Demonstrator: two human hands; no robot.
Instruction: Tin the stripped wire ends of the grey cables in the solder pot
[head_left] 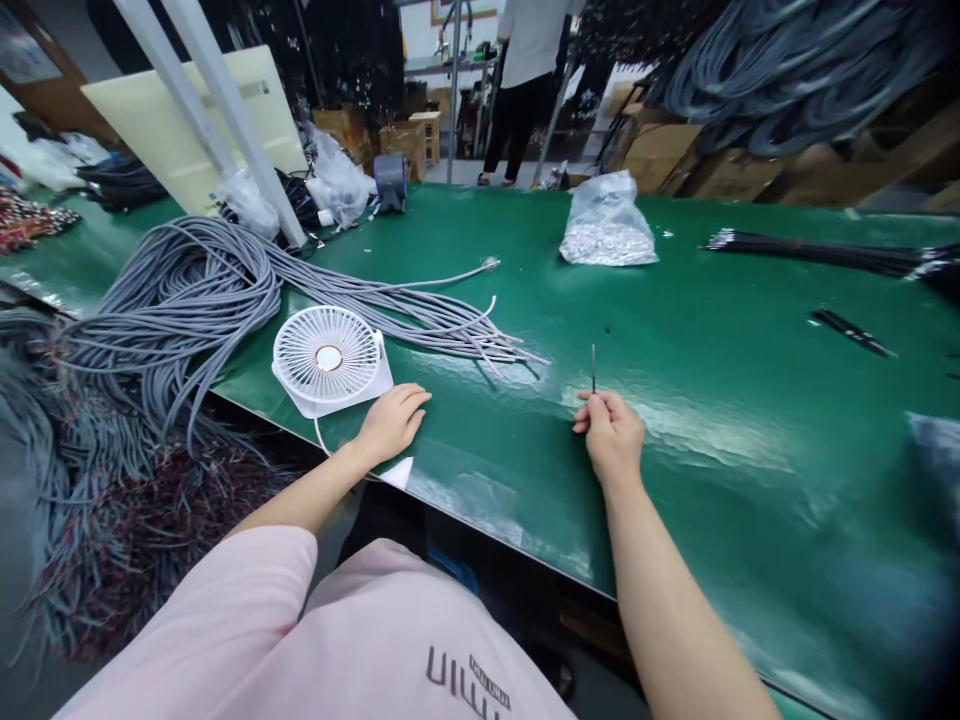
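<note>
Grey cables (187, 280) lie piled at L on the table (480, 430). White fan (327, 358) sits nr the front edge; my L hand (391, 422) rests loose just beside it, gripping nothing. My R hand (613, 432) pinches a thin stick (593, 368), tip up, in from the front edge. Clear bag (607, 220) sits nr back edge, black wires (817, 250) further R.

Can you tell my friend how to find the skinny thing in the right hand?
Start at the big green table and find the person's right hand over it. The skinny thing sticks out from that hand, pointing away from the person. The grey cables to its left lie bunched on the table, but this is single and held.
</note>
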